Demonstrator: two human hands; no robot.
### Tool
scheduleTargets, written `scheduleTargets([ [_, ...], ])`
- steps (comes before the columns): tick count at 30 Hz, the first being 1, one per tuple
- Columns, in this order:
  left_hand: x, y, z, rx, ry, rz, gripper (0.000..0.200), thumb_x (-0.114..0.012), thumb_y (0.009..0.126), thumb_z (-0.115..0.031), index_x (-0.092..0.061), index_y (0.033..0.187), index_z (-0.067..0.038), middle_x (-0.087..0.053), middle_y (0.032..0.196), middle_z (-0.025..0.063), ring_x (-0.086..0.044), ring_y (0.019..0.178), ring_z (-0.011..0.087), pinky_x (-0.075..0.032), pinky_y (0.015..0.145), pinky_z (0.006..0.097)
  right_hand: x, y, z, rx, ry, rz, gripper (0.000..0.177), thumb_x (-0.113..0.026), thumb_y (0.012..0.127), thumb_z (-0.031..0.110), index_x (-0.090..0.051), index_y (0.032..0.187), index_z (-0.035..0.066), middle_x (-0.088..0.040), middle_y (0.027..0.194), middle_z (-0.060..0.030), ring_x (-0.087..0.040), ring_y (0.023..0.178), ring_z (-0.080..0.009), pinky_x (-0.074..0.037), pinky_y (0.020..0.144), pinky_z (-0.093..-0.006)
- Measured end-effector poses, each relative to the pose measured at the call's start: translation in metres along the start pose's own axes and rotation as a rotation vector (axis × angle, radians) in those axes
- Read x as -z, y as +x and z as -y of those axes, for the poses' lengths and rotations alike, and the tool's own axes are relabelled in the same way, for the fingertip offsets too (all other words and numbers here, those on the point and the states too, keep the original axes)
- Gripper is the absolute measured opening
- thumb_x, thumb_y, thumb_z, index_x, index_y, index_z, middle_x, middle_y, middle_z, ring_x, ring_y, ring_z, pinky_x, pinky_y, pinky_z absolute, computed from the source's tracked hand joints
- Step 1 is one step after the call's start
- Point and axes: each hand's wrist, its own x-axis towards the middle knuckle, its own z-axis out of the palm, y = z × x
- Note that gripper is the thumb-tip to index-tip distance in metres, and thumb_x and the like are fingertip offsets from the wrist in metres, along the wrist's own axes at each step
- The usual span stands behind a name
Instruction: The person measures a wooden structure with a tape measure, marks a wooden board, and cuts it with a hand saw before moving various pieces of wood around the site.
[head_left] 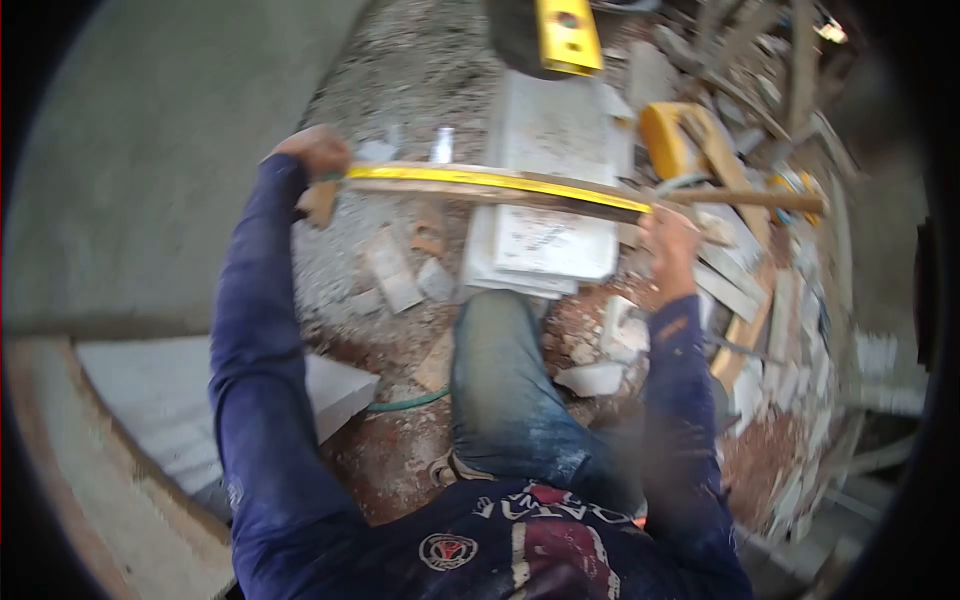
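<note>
A yellow measuring tape (500, 182) is stretched between my two hands, along a wooden strip (430, 188) that lies crosswise in front of me. My left hand (318, 152) is closed around the tape's left end, with its fingers partly hidden. At the other end, my right hand (672, 238) grips the tape near the strip. The tape's case cannot be made out. Beneath the strip are a pale slab (550, 120) and a stack of light tiles (555, 245).
A yellow level (568, 40) sits on a dark bucket-like object at the top. To the right are a yellow container (668, 140), wooden boards (745, 345) and broken tile pieces. A white block (340, 392) and a green hose (410, 403) lie lower left, beside a grey wall (170, 170).
</note>
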Motion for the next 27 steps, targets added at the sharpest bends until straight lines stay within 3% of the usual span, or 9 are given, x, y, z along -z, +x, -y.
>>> scheduleTargets([
  [2,-0.013,0.01,0.021,-0.177,-0.055,-0.08,0.048,-0.072,0.069,-0.021,-0.075,0.115,-0.01,-0.074,0.089,0.0077,-0.064,0.078,0.0173,-0.051,0.08,0.034,-0.014,-0.027,0.012,0.037,-0.016,-0.136,0.01,-0.068,0.09,0.009,-0.064,0.091,0.0,-0.068,0.076,-0.01,-0.066,0.057,-0.0164,-0.055,0.048,-0.0282],
  [3,-0.014,0.003,0.015,-0.128,-0.03,-0.106,0.056,-0.069,0.07,-0.015,-0.071,0.126,-0.019,-0.074,0.09,0.0141,-0.065,0.08,0.0187,-0.05,0.078,0.0356,-0.017,-0.032,0.016,0.047,-0.054,-0.151,0.01,-0.068,0.09,0.008,-0.064,0.091,0.0,-0.068,0.074,-0.0099,-0.066,0.057,-0.0158,-0.055,0.048,-0.0272],
  [4,-0.005,-0.014,-0.004,-0.081,-0.049,-0.06,0.06,-0.068,0.071,-0.014,-0.067,0.131,-0.021,-0.073,0.09,0.0161,-0.065,0.08,0.0191,-0.05,0.08,0.0355,-0.018,-0.036,0.018,0.045,-0.09,-0.155,0.009,-0.068,0.09,0.008,-0.064,0.09,-0.001,-0.068,0.073,-0.0097,-0.066,0.056,-0.0152,-0.055,0.048,-0.0261],
  [6,-0.003,-0.025,-0.024,-0.025,-0.049,-0.062,0.057,-0.066,0.07,-0.012,-0.071,0.126,-0.021,-0.075,0.093,0.015,-0.065,0.08,0.0192,-0.05,0.083,0.0343,-0.021,-0.042,0.024,0.046,-0.066,-0.178,0.009,-0.068,0.089,0.007,-0.064,0.089,-0.001,-0.068,0.073,-0.01,-0.066,0.056,-0.0149,-0.055,0.047,-0.0248],
  [9,-0.01,-0.019,-0.013,-0.033,-0.193,-0.096,0.05,-0.062,0.062,-0.003,-0.079,0.109,-0.01,-0.076,0.093,0.0082,-0.066,0.078,0.0142,-0.051,0.085,0.0269,-0.026,-0.05,0.034,0.026,-0.058,-0.18,0.007,-0.068,0.088,0.005,-0.064,0.088,-0.002,-0.068,0.072,-0.0107,-0.066,0.057,-0.0143,-0.054,0.046,-0.0227],
  [12,-0.011,-0.016,-0.005,-0.045,-0.233,-0.045,0.052,-0.063,0.064,-0.003,-0.078,0.111,-0.019,-0.077,0.095,0.0096,-0.067,0.082,0.0188,-0.051,0.088,0.0308,-0.03,-0.049,0.04,0.019,-0.049,-0.187,0.007,-0.068,0.088,0.003,-0.064,0.087,-0.002,-0.069,0.072,-0.0109,-0.067,0.056,-0.0144,-0.055,0.047,-0.0225],
  [27,-0.025,-0.029,-0.003,0.005,-0.225,-0.041,0.049,-0.065,0.064,-0.005,-0.079,0.109,-0.014,-0.076,0.093,0.0103,-0.066,0.082,0.0175,-0.052,0.084,0.0304,-0.04,-0.011,0.044,-0.076,0.004,-0.152,0.006,-0.068,0.089,0.003,-0.064,0.093,0.001,-0.067,0.077,-0.0058,-0.065,0.058,-0.013,-0.056,0.048,-0.0228],
])
